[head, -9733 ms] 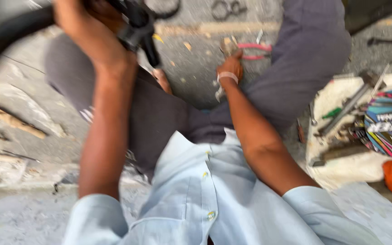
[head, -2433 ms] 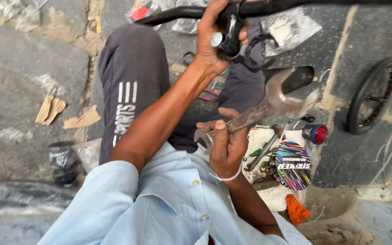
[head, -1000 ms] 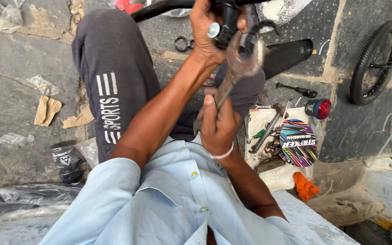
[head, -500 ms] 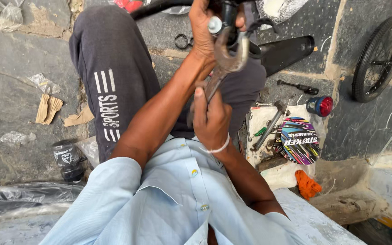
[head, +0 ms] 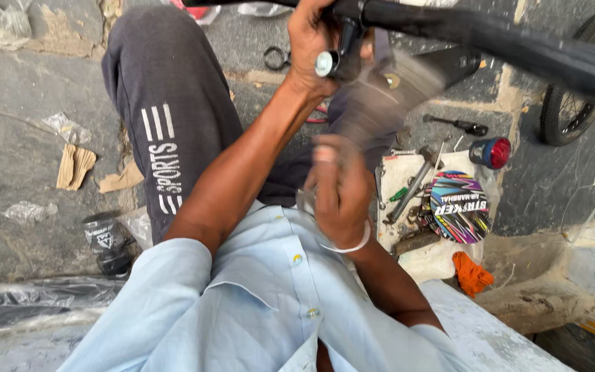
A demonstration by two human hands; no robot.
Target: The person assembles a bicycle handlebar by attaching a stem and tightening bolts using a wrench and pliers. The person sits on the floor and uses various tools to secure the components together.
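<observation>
The fingers of the left hand (head: pixel 315 43) are curled shut around a black clamp fitting (head: pixel 344 49) on the black tube (head: pixel 490 38) that crosses the top of the view; a round, bright metal bolt head (head: pixel 324 64) shows just below the thumb. The right hand (head: pixel 339 189) is closed in a fist about the lower end of a large metal wrench (head: pixel 380 96). The wrench is grey steel, heavily motion-blurred; it slants up from the fist toward the clamp fitting, and whether its head touches the fitting cannot be told. A white band (head: pixel 348 246) circles the right wrist.

Both forearms are bare; the sleeves and shirt (head: pixel 242 303) are pale blue cloth with small buttons. A bent knee in dark grey trousers (head: pixel 166 89) with white stripes lies left of the arms.

Right of the right hand, a white cloth (head: pixel 408 182) carries loose metal tools, a hammer-like piece (head: pixel 414 180) and a round, multicoloured striped disc (head: pixel 458 207). Just beyond it lies a small light with a red lens (head: pixel 490 152), and a dark screwdriver (head: pixel 457 125) rests on the stone paving. An orange rag (head: pixel 471 273) lies below the cloth. A small spoked wheel with a black tyre (head: pixel 573 103) stands at the right. A dark tin (head: pixel 102 233) sits on the rough stone ground at the left.
</observation>
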